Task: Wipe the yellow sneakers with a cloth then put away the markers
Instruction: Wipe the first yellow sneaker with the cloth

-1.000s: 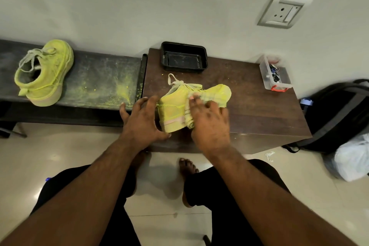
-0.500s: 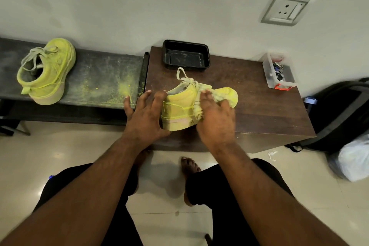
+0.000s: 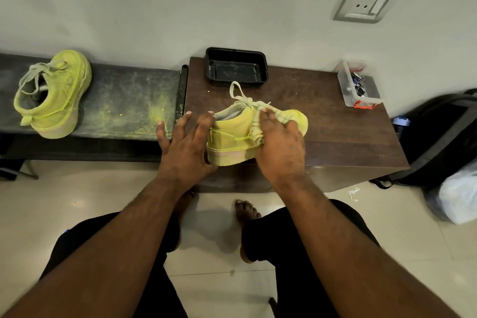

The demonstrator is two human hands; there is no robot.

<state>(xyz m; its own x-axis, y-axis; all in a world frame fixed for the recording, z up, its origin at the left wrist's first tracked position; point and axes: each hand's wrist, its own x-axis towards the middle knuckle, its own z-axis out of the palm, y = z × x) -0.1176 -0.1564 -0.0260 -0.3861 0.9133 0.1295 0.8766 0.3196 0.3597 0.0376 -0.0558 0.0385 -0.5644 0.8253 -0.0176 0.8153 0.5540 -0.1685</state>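
One yellow sneaker (image 3: 229, 134) stands on the brown wooden table (image 3: 335, 134), toe pointing right. My left hand (image 3: 184, 142) braces its heel with fingers spread. My right hand (image 3: 278, 147) presses a folded pale cloth (image 3: 258, 126) against the sneaker's side near the laces. A second yellow sneaker (image 3: 54, 95) stands alone on the dark bench (image 3: 124, 100) at the left. No markers are clearly visible.
A black tray (image 3: 236, 67) sits at the table's back edge by the wall. A clear plastic box (image 3: 357, 88) of small items stands at the back right corner. Yellow dust lies on the bench. A black backpack (image 3: 438, 137) and white bag (image 3: 459, 204) are on the floor, right.
My right hand with the cloth has slid up the sneaker's side toward the laces. The sneaker has shifted slightly. My left hand stays at the heel.
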